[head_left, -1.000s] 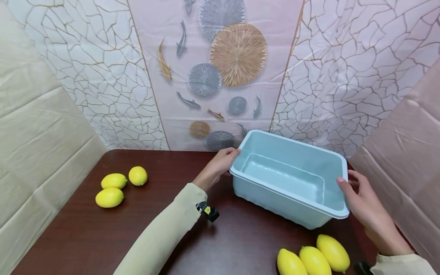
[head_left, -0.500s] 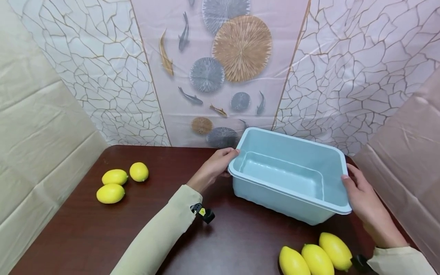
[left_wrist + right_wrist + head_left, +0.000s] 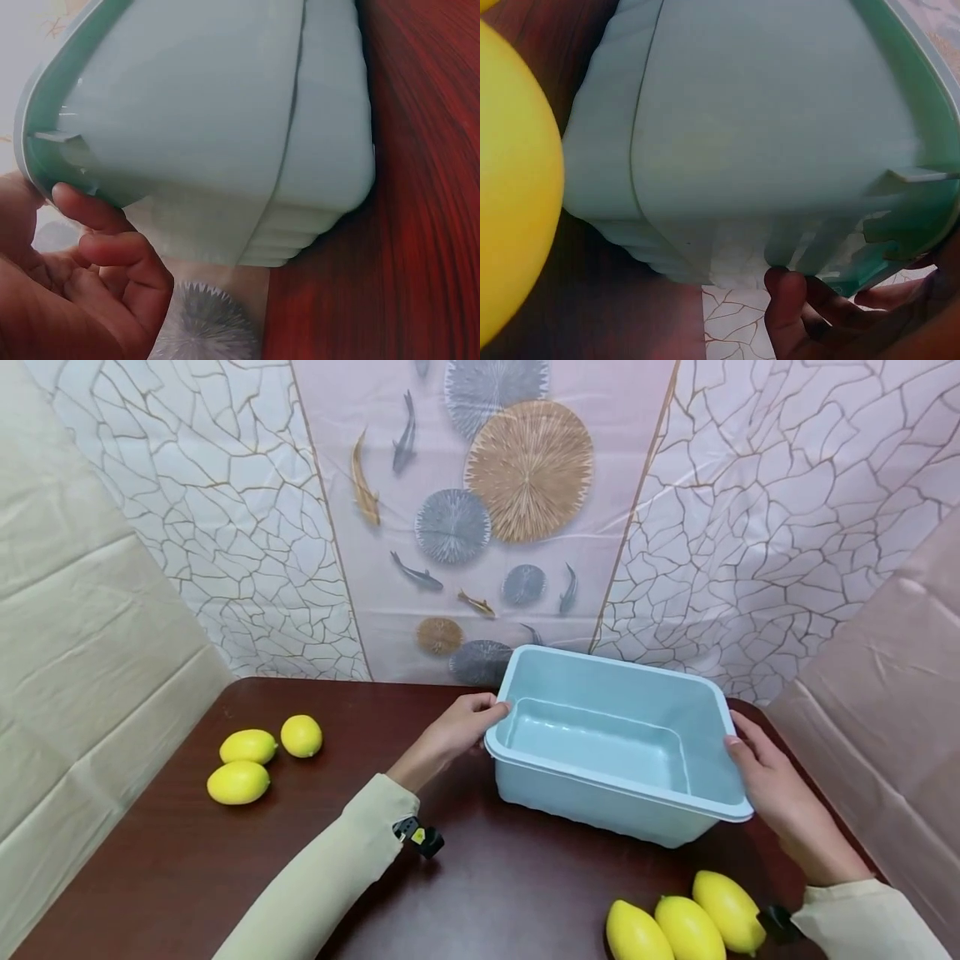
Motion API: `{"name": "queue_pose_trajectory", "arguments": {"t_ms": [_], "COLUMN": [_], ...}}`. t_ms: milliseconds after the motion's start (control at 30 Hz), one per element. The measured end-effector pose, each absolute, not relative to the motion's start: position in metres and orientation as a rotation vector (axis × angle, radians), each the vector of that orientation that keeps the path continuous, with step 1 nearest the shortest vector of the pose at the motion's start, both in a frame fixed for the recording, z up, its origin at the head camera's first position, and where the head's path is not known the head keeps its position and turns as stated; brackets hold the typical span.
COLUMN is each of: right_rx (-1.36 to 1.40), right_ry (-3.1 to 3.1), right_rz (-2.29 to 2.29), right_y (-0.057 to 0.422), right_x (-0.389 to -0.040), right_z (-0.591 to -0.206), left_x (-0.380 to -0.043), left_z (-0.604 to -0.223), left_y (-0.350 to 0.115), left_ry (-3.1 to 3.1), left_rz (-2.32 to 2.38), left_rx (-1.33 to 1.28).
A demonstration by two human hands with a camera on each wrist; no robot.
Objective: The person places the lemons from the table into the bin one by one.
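A light blue plastic basin, rectangular with a rolled rim, stands at the back right of the dark wooden table, its inside bare. My left hand grips the rim at its left end, thumb on top and fingers curled beneath, as the left wrist view shows at the hand. At the opposite end my right hand holds the rim the same way; in the right wrist view its fingers curl under the edge. Several yellow lemons lie about: one lemon is in a row of three near my right wrist.
Three more lemons lie at the table's left, one lemon nearest the front. A patterned cloth backdrop rises behind the table, with plain cloth walls on both sides. A black wrist camera hangs below my left cuff.
Both hands have shifted the basin to the left along the table, most of it in the last half second. The view has tilted slightly. The lemons stay where they were.
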State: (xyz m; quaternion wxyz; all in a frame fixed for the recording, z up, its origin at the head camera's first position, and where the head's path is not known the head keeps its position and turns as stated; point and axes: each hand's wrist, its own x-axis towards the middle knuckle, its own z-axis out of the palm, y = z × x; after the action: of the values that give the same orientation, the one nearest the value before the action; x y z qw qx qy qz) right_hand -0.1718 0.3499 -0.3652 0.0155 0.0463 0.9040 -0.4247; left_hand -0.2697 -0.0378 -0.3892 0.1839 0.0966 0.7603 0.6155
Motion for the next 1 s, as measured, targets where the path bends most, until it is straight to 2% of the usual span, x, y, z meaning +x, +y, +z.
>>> {"name": "queue_pose_trajectory", "arguments": {"t_ms": [300, 1000], "right_rx": [0.112, 0.11], "right_ry": [2.787, 2.729], "right_rz": [-1.292, -1.298], "right_y": [0.347, 0.322], "right_x": [-0.177, -0.183], "right_z": [-0.368, -0.365], "left_x": [-0.26, -0.244], "left_z": [-0.39, -0.383], "left_y": [-0.048, -0.077], "left_ry": [2.323, 2.503], "left_rz": [1.622, 1.494], "left_rx": [0.377, 0.421]}}
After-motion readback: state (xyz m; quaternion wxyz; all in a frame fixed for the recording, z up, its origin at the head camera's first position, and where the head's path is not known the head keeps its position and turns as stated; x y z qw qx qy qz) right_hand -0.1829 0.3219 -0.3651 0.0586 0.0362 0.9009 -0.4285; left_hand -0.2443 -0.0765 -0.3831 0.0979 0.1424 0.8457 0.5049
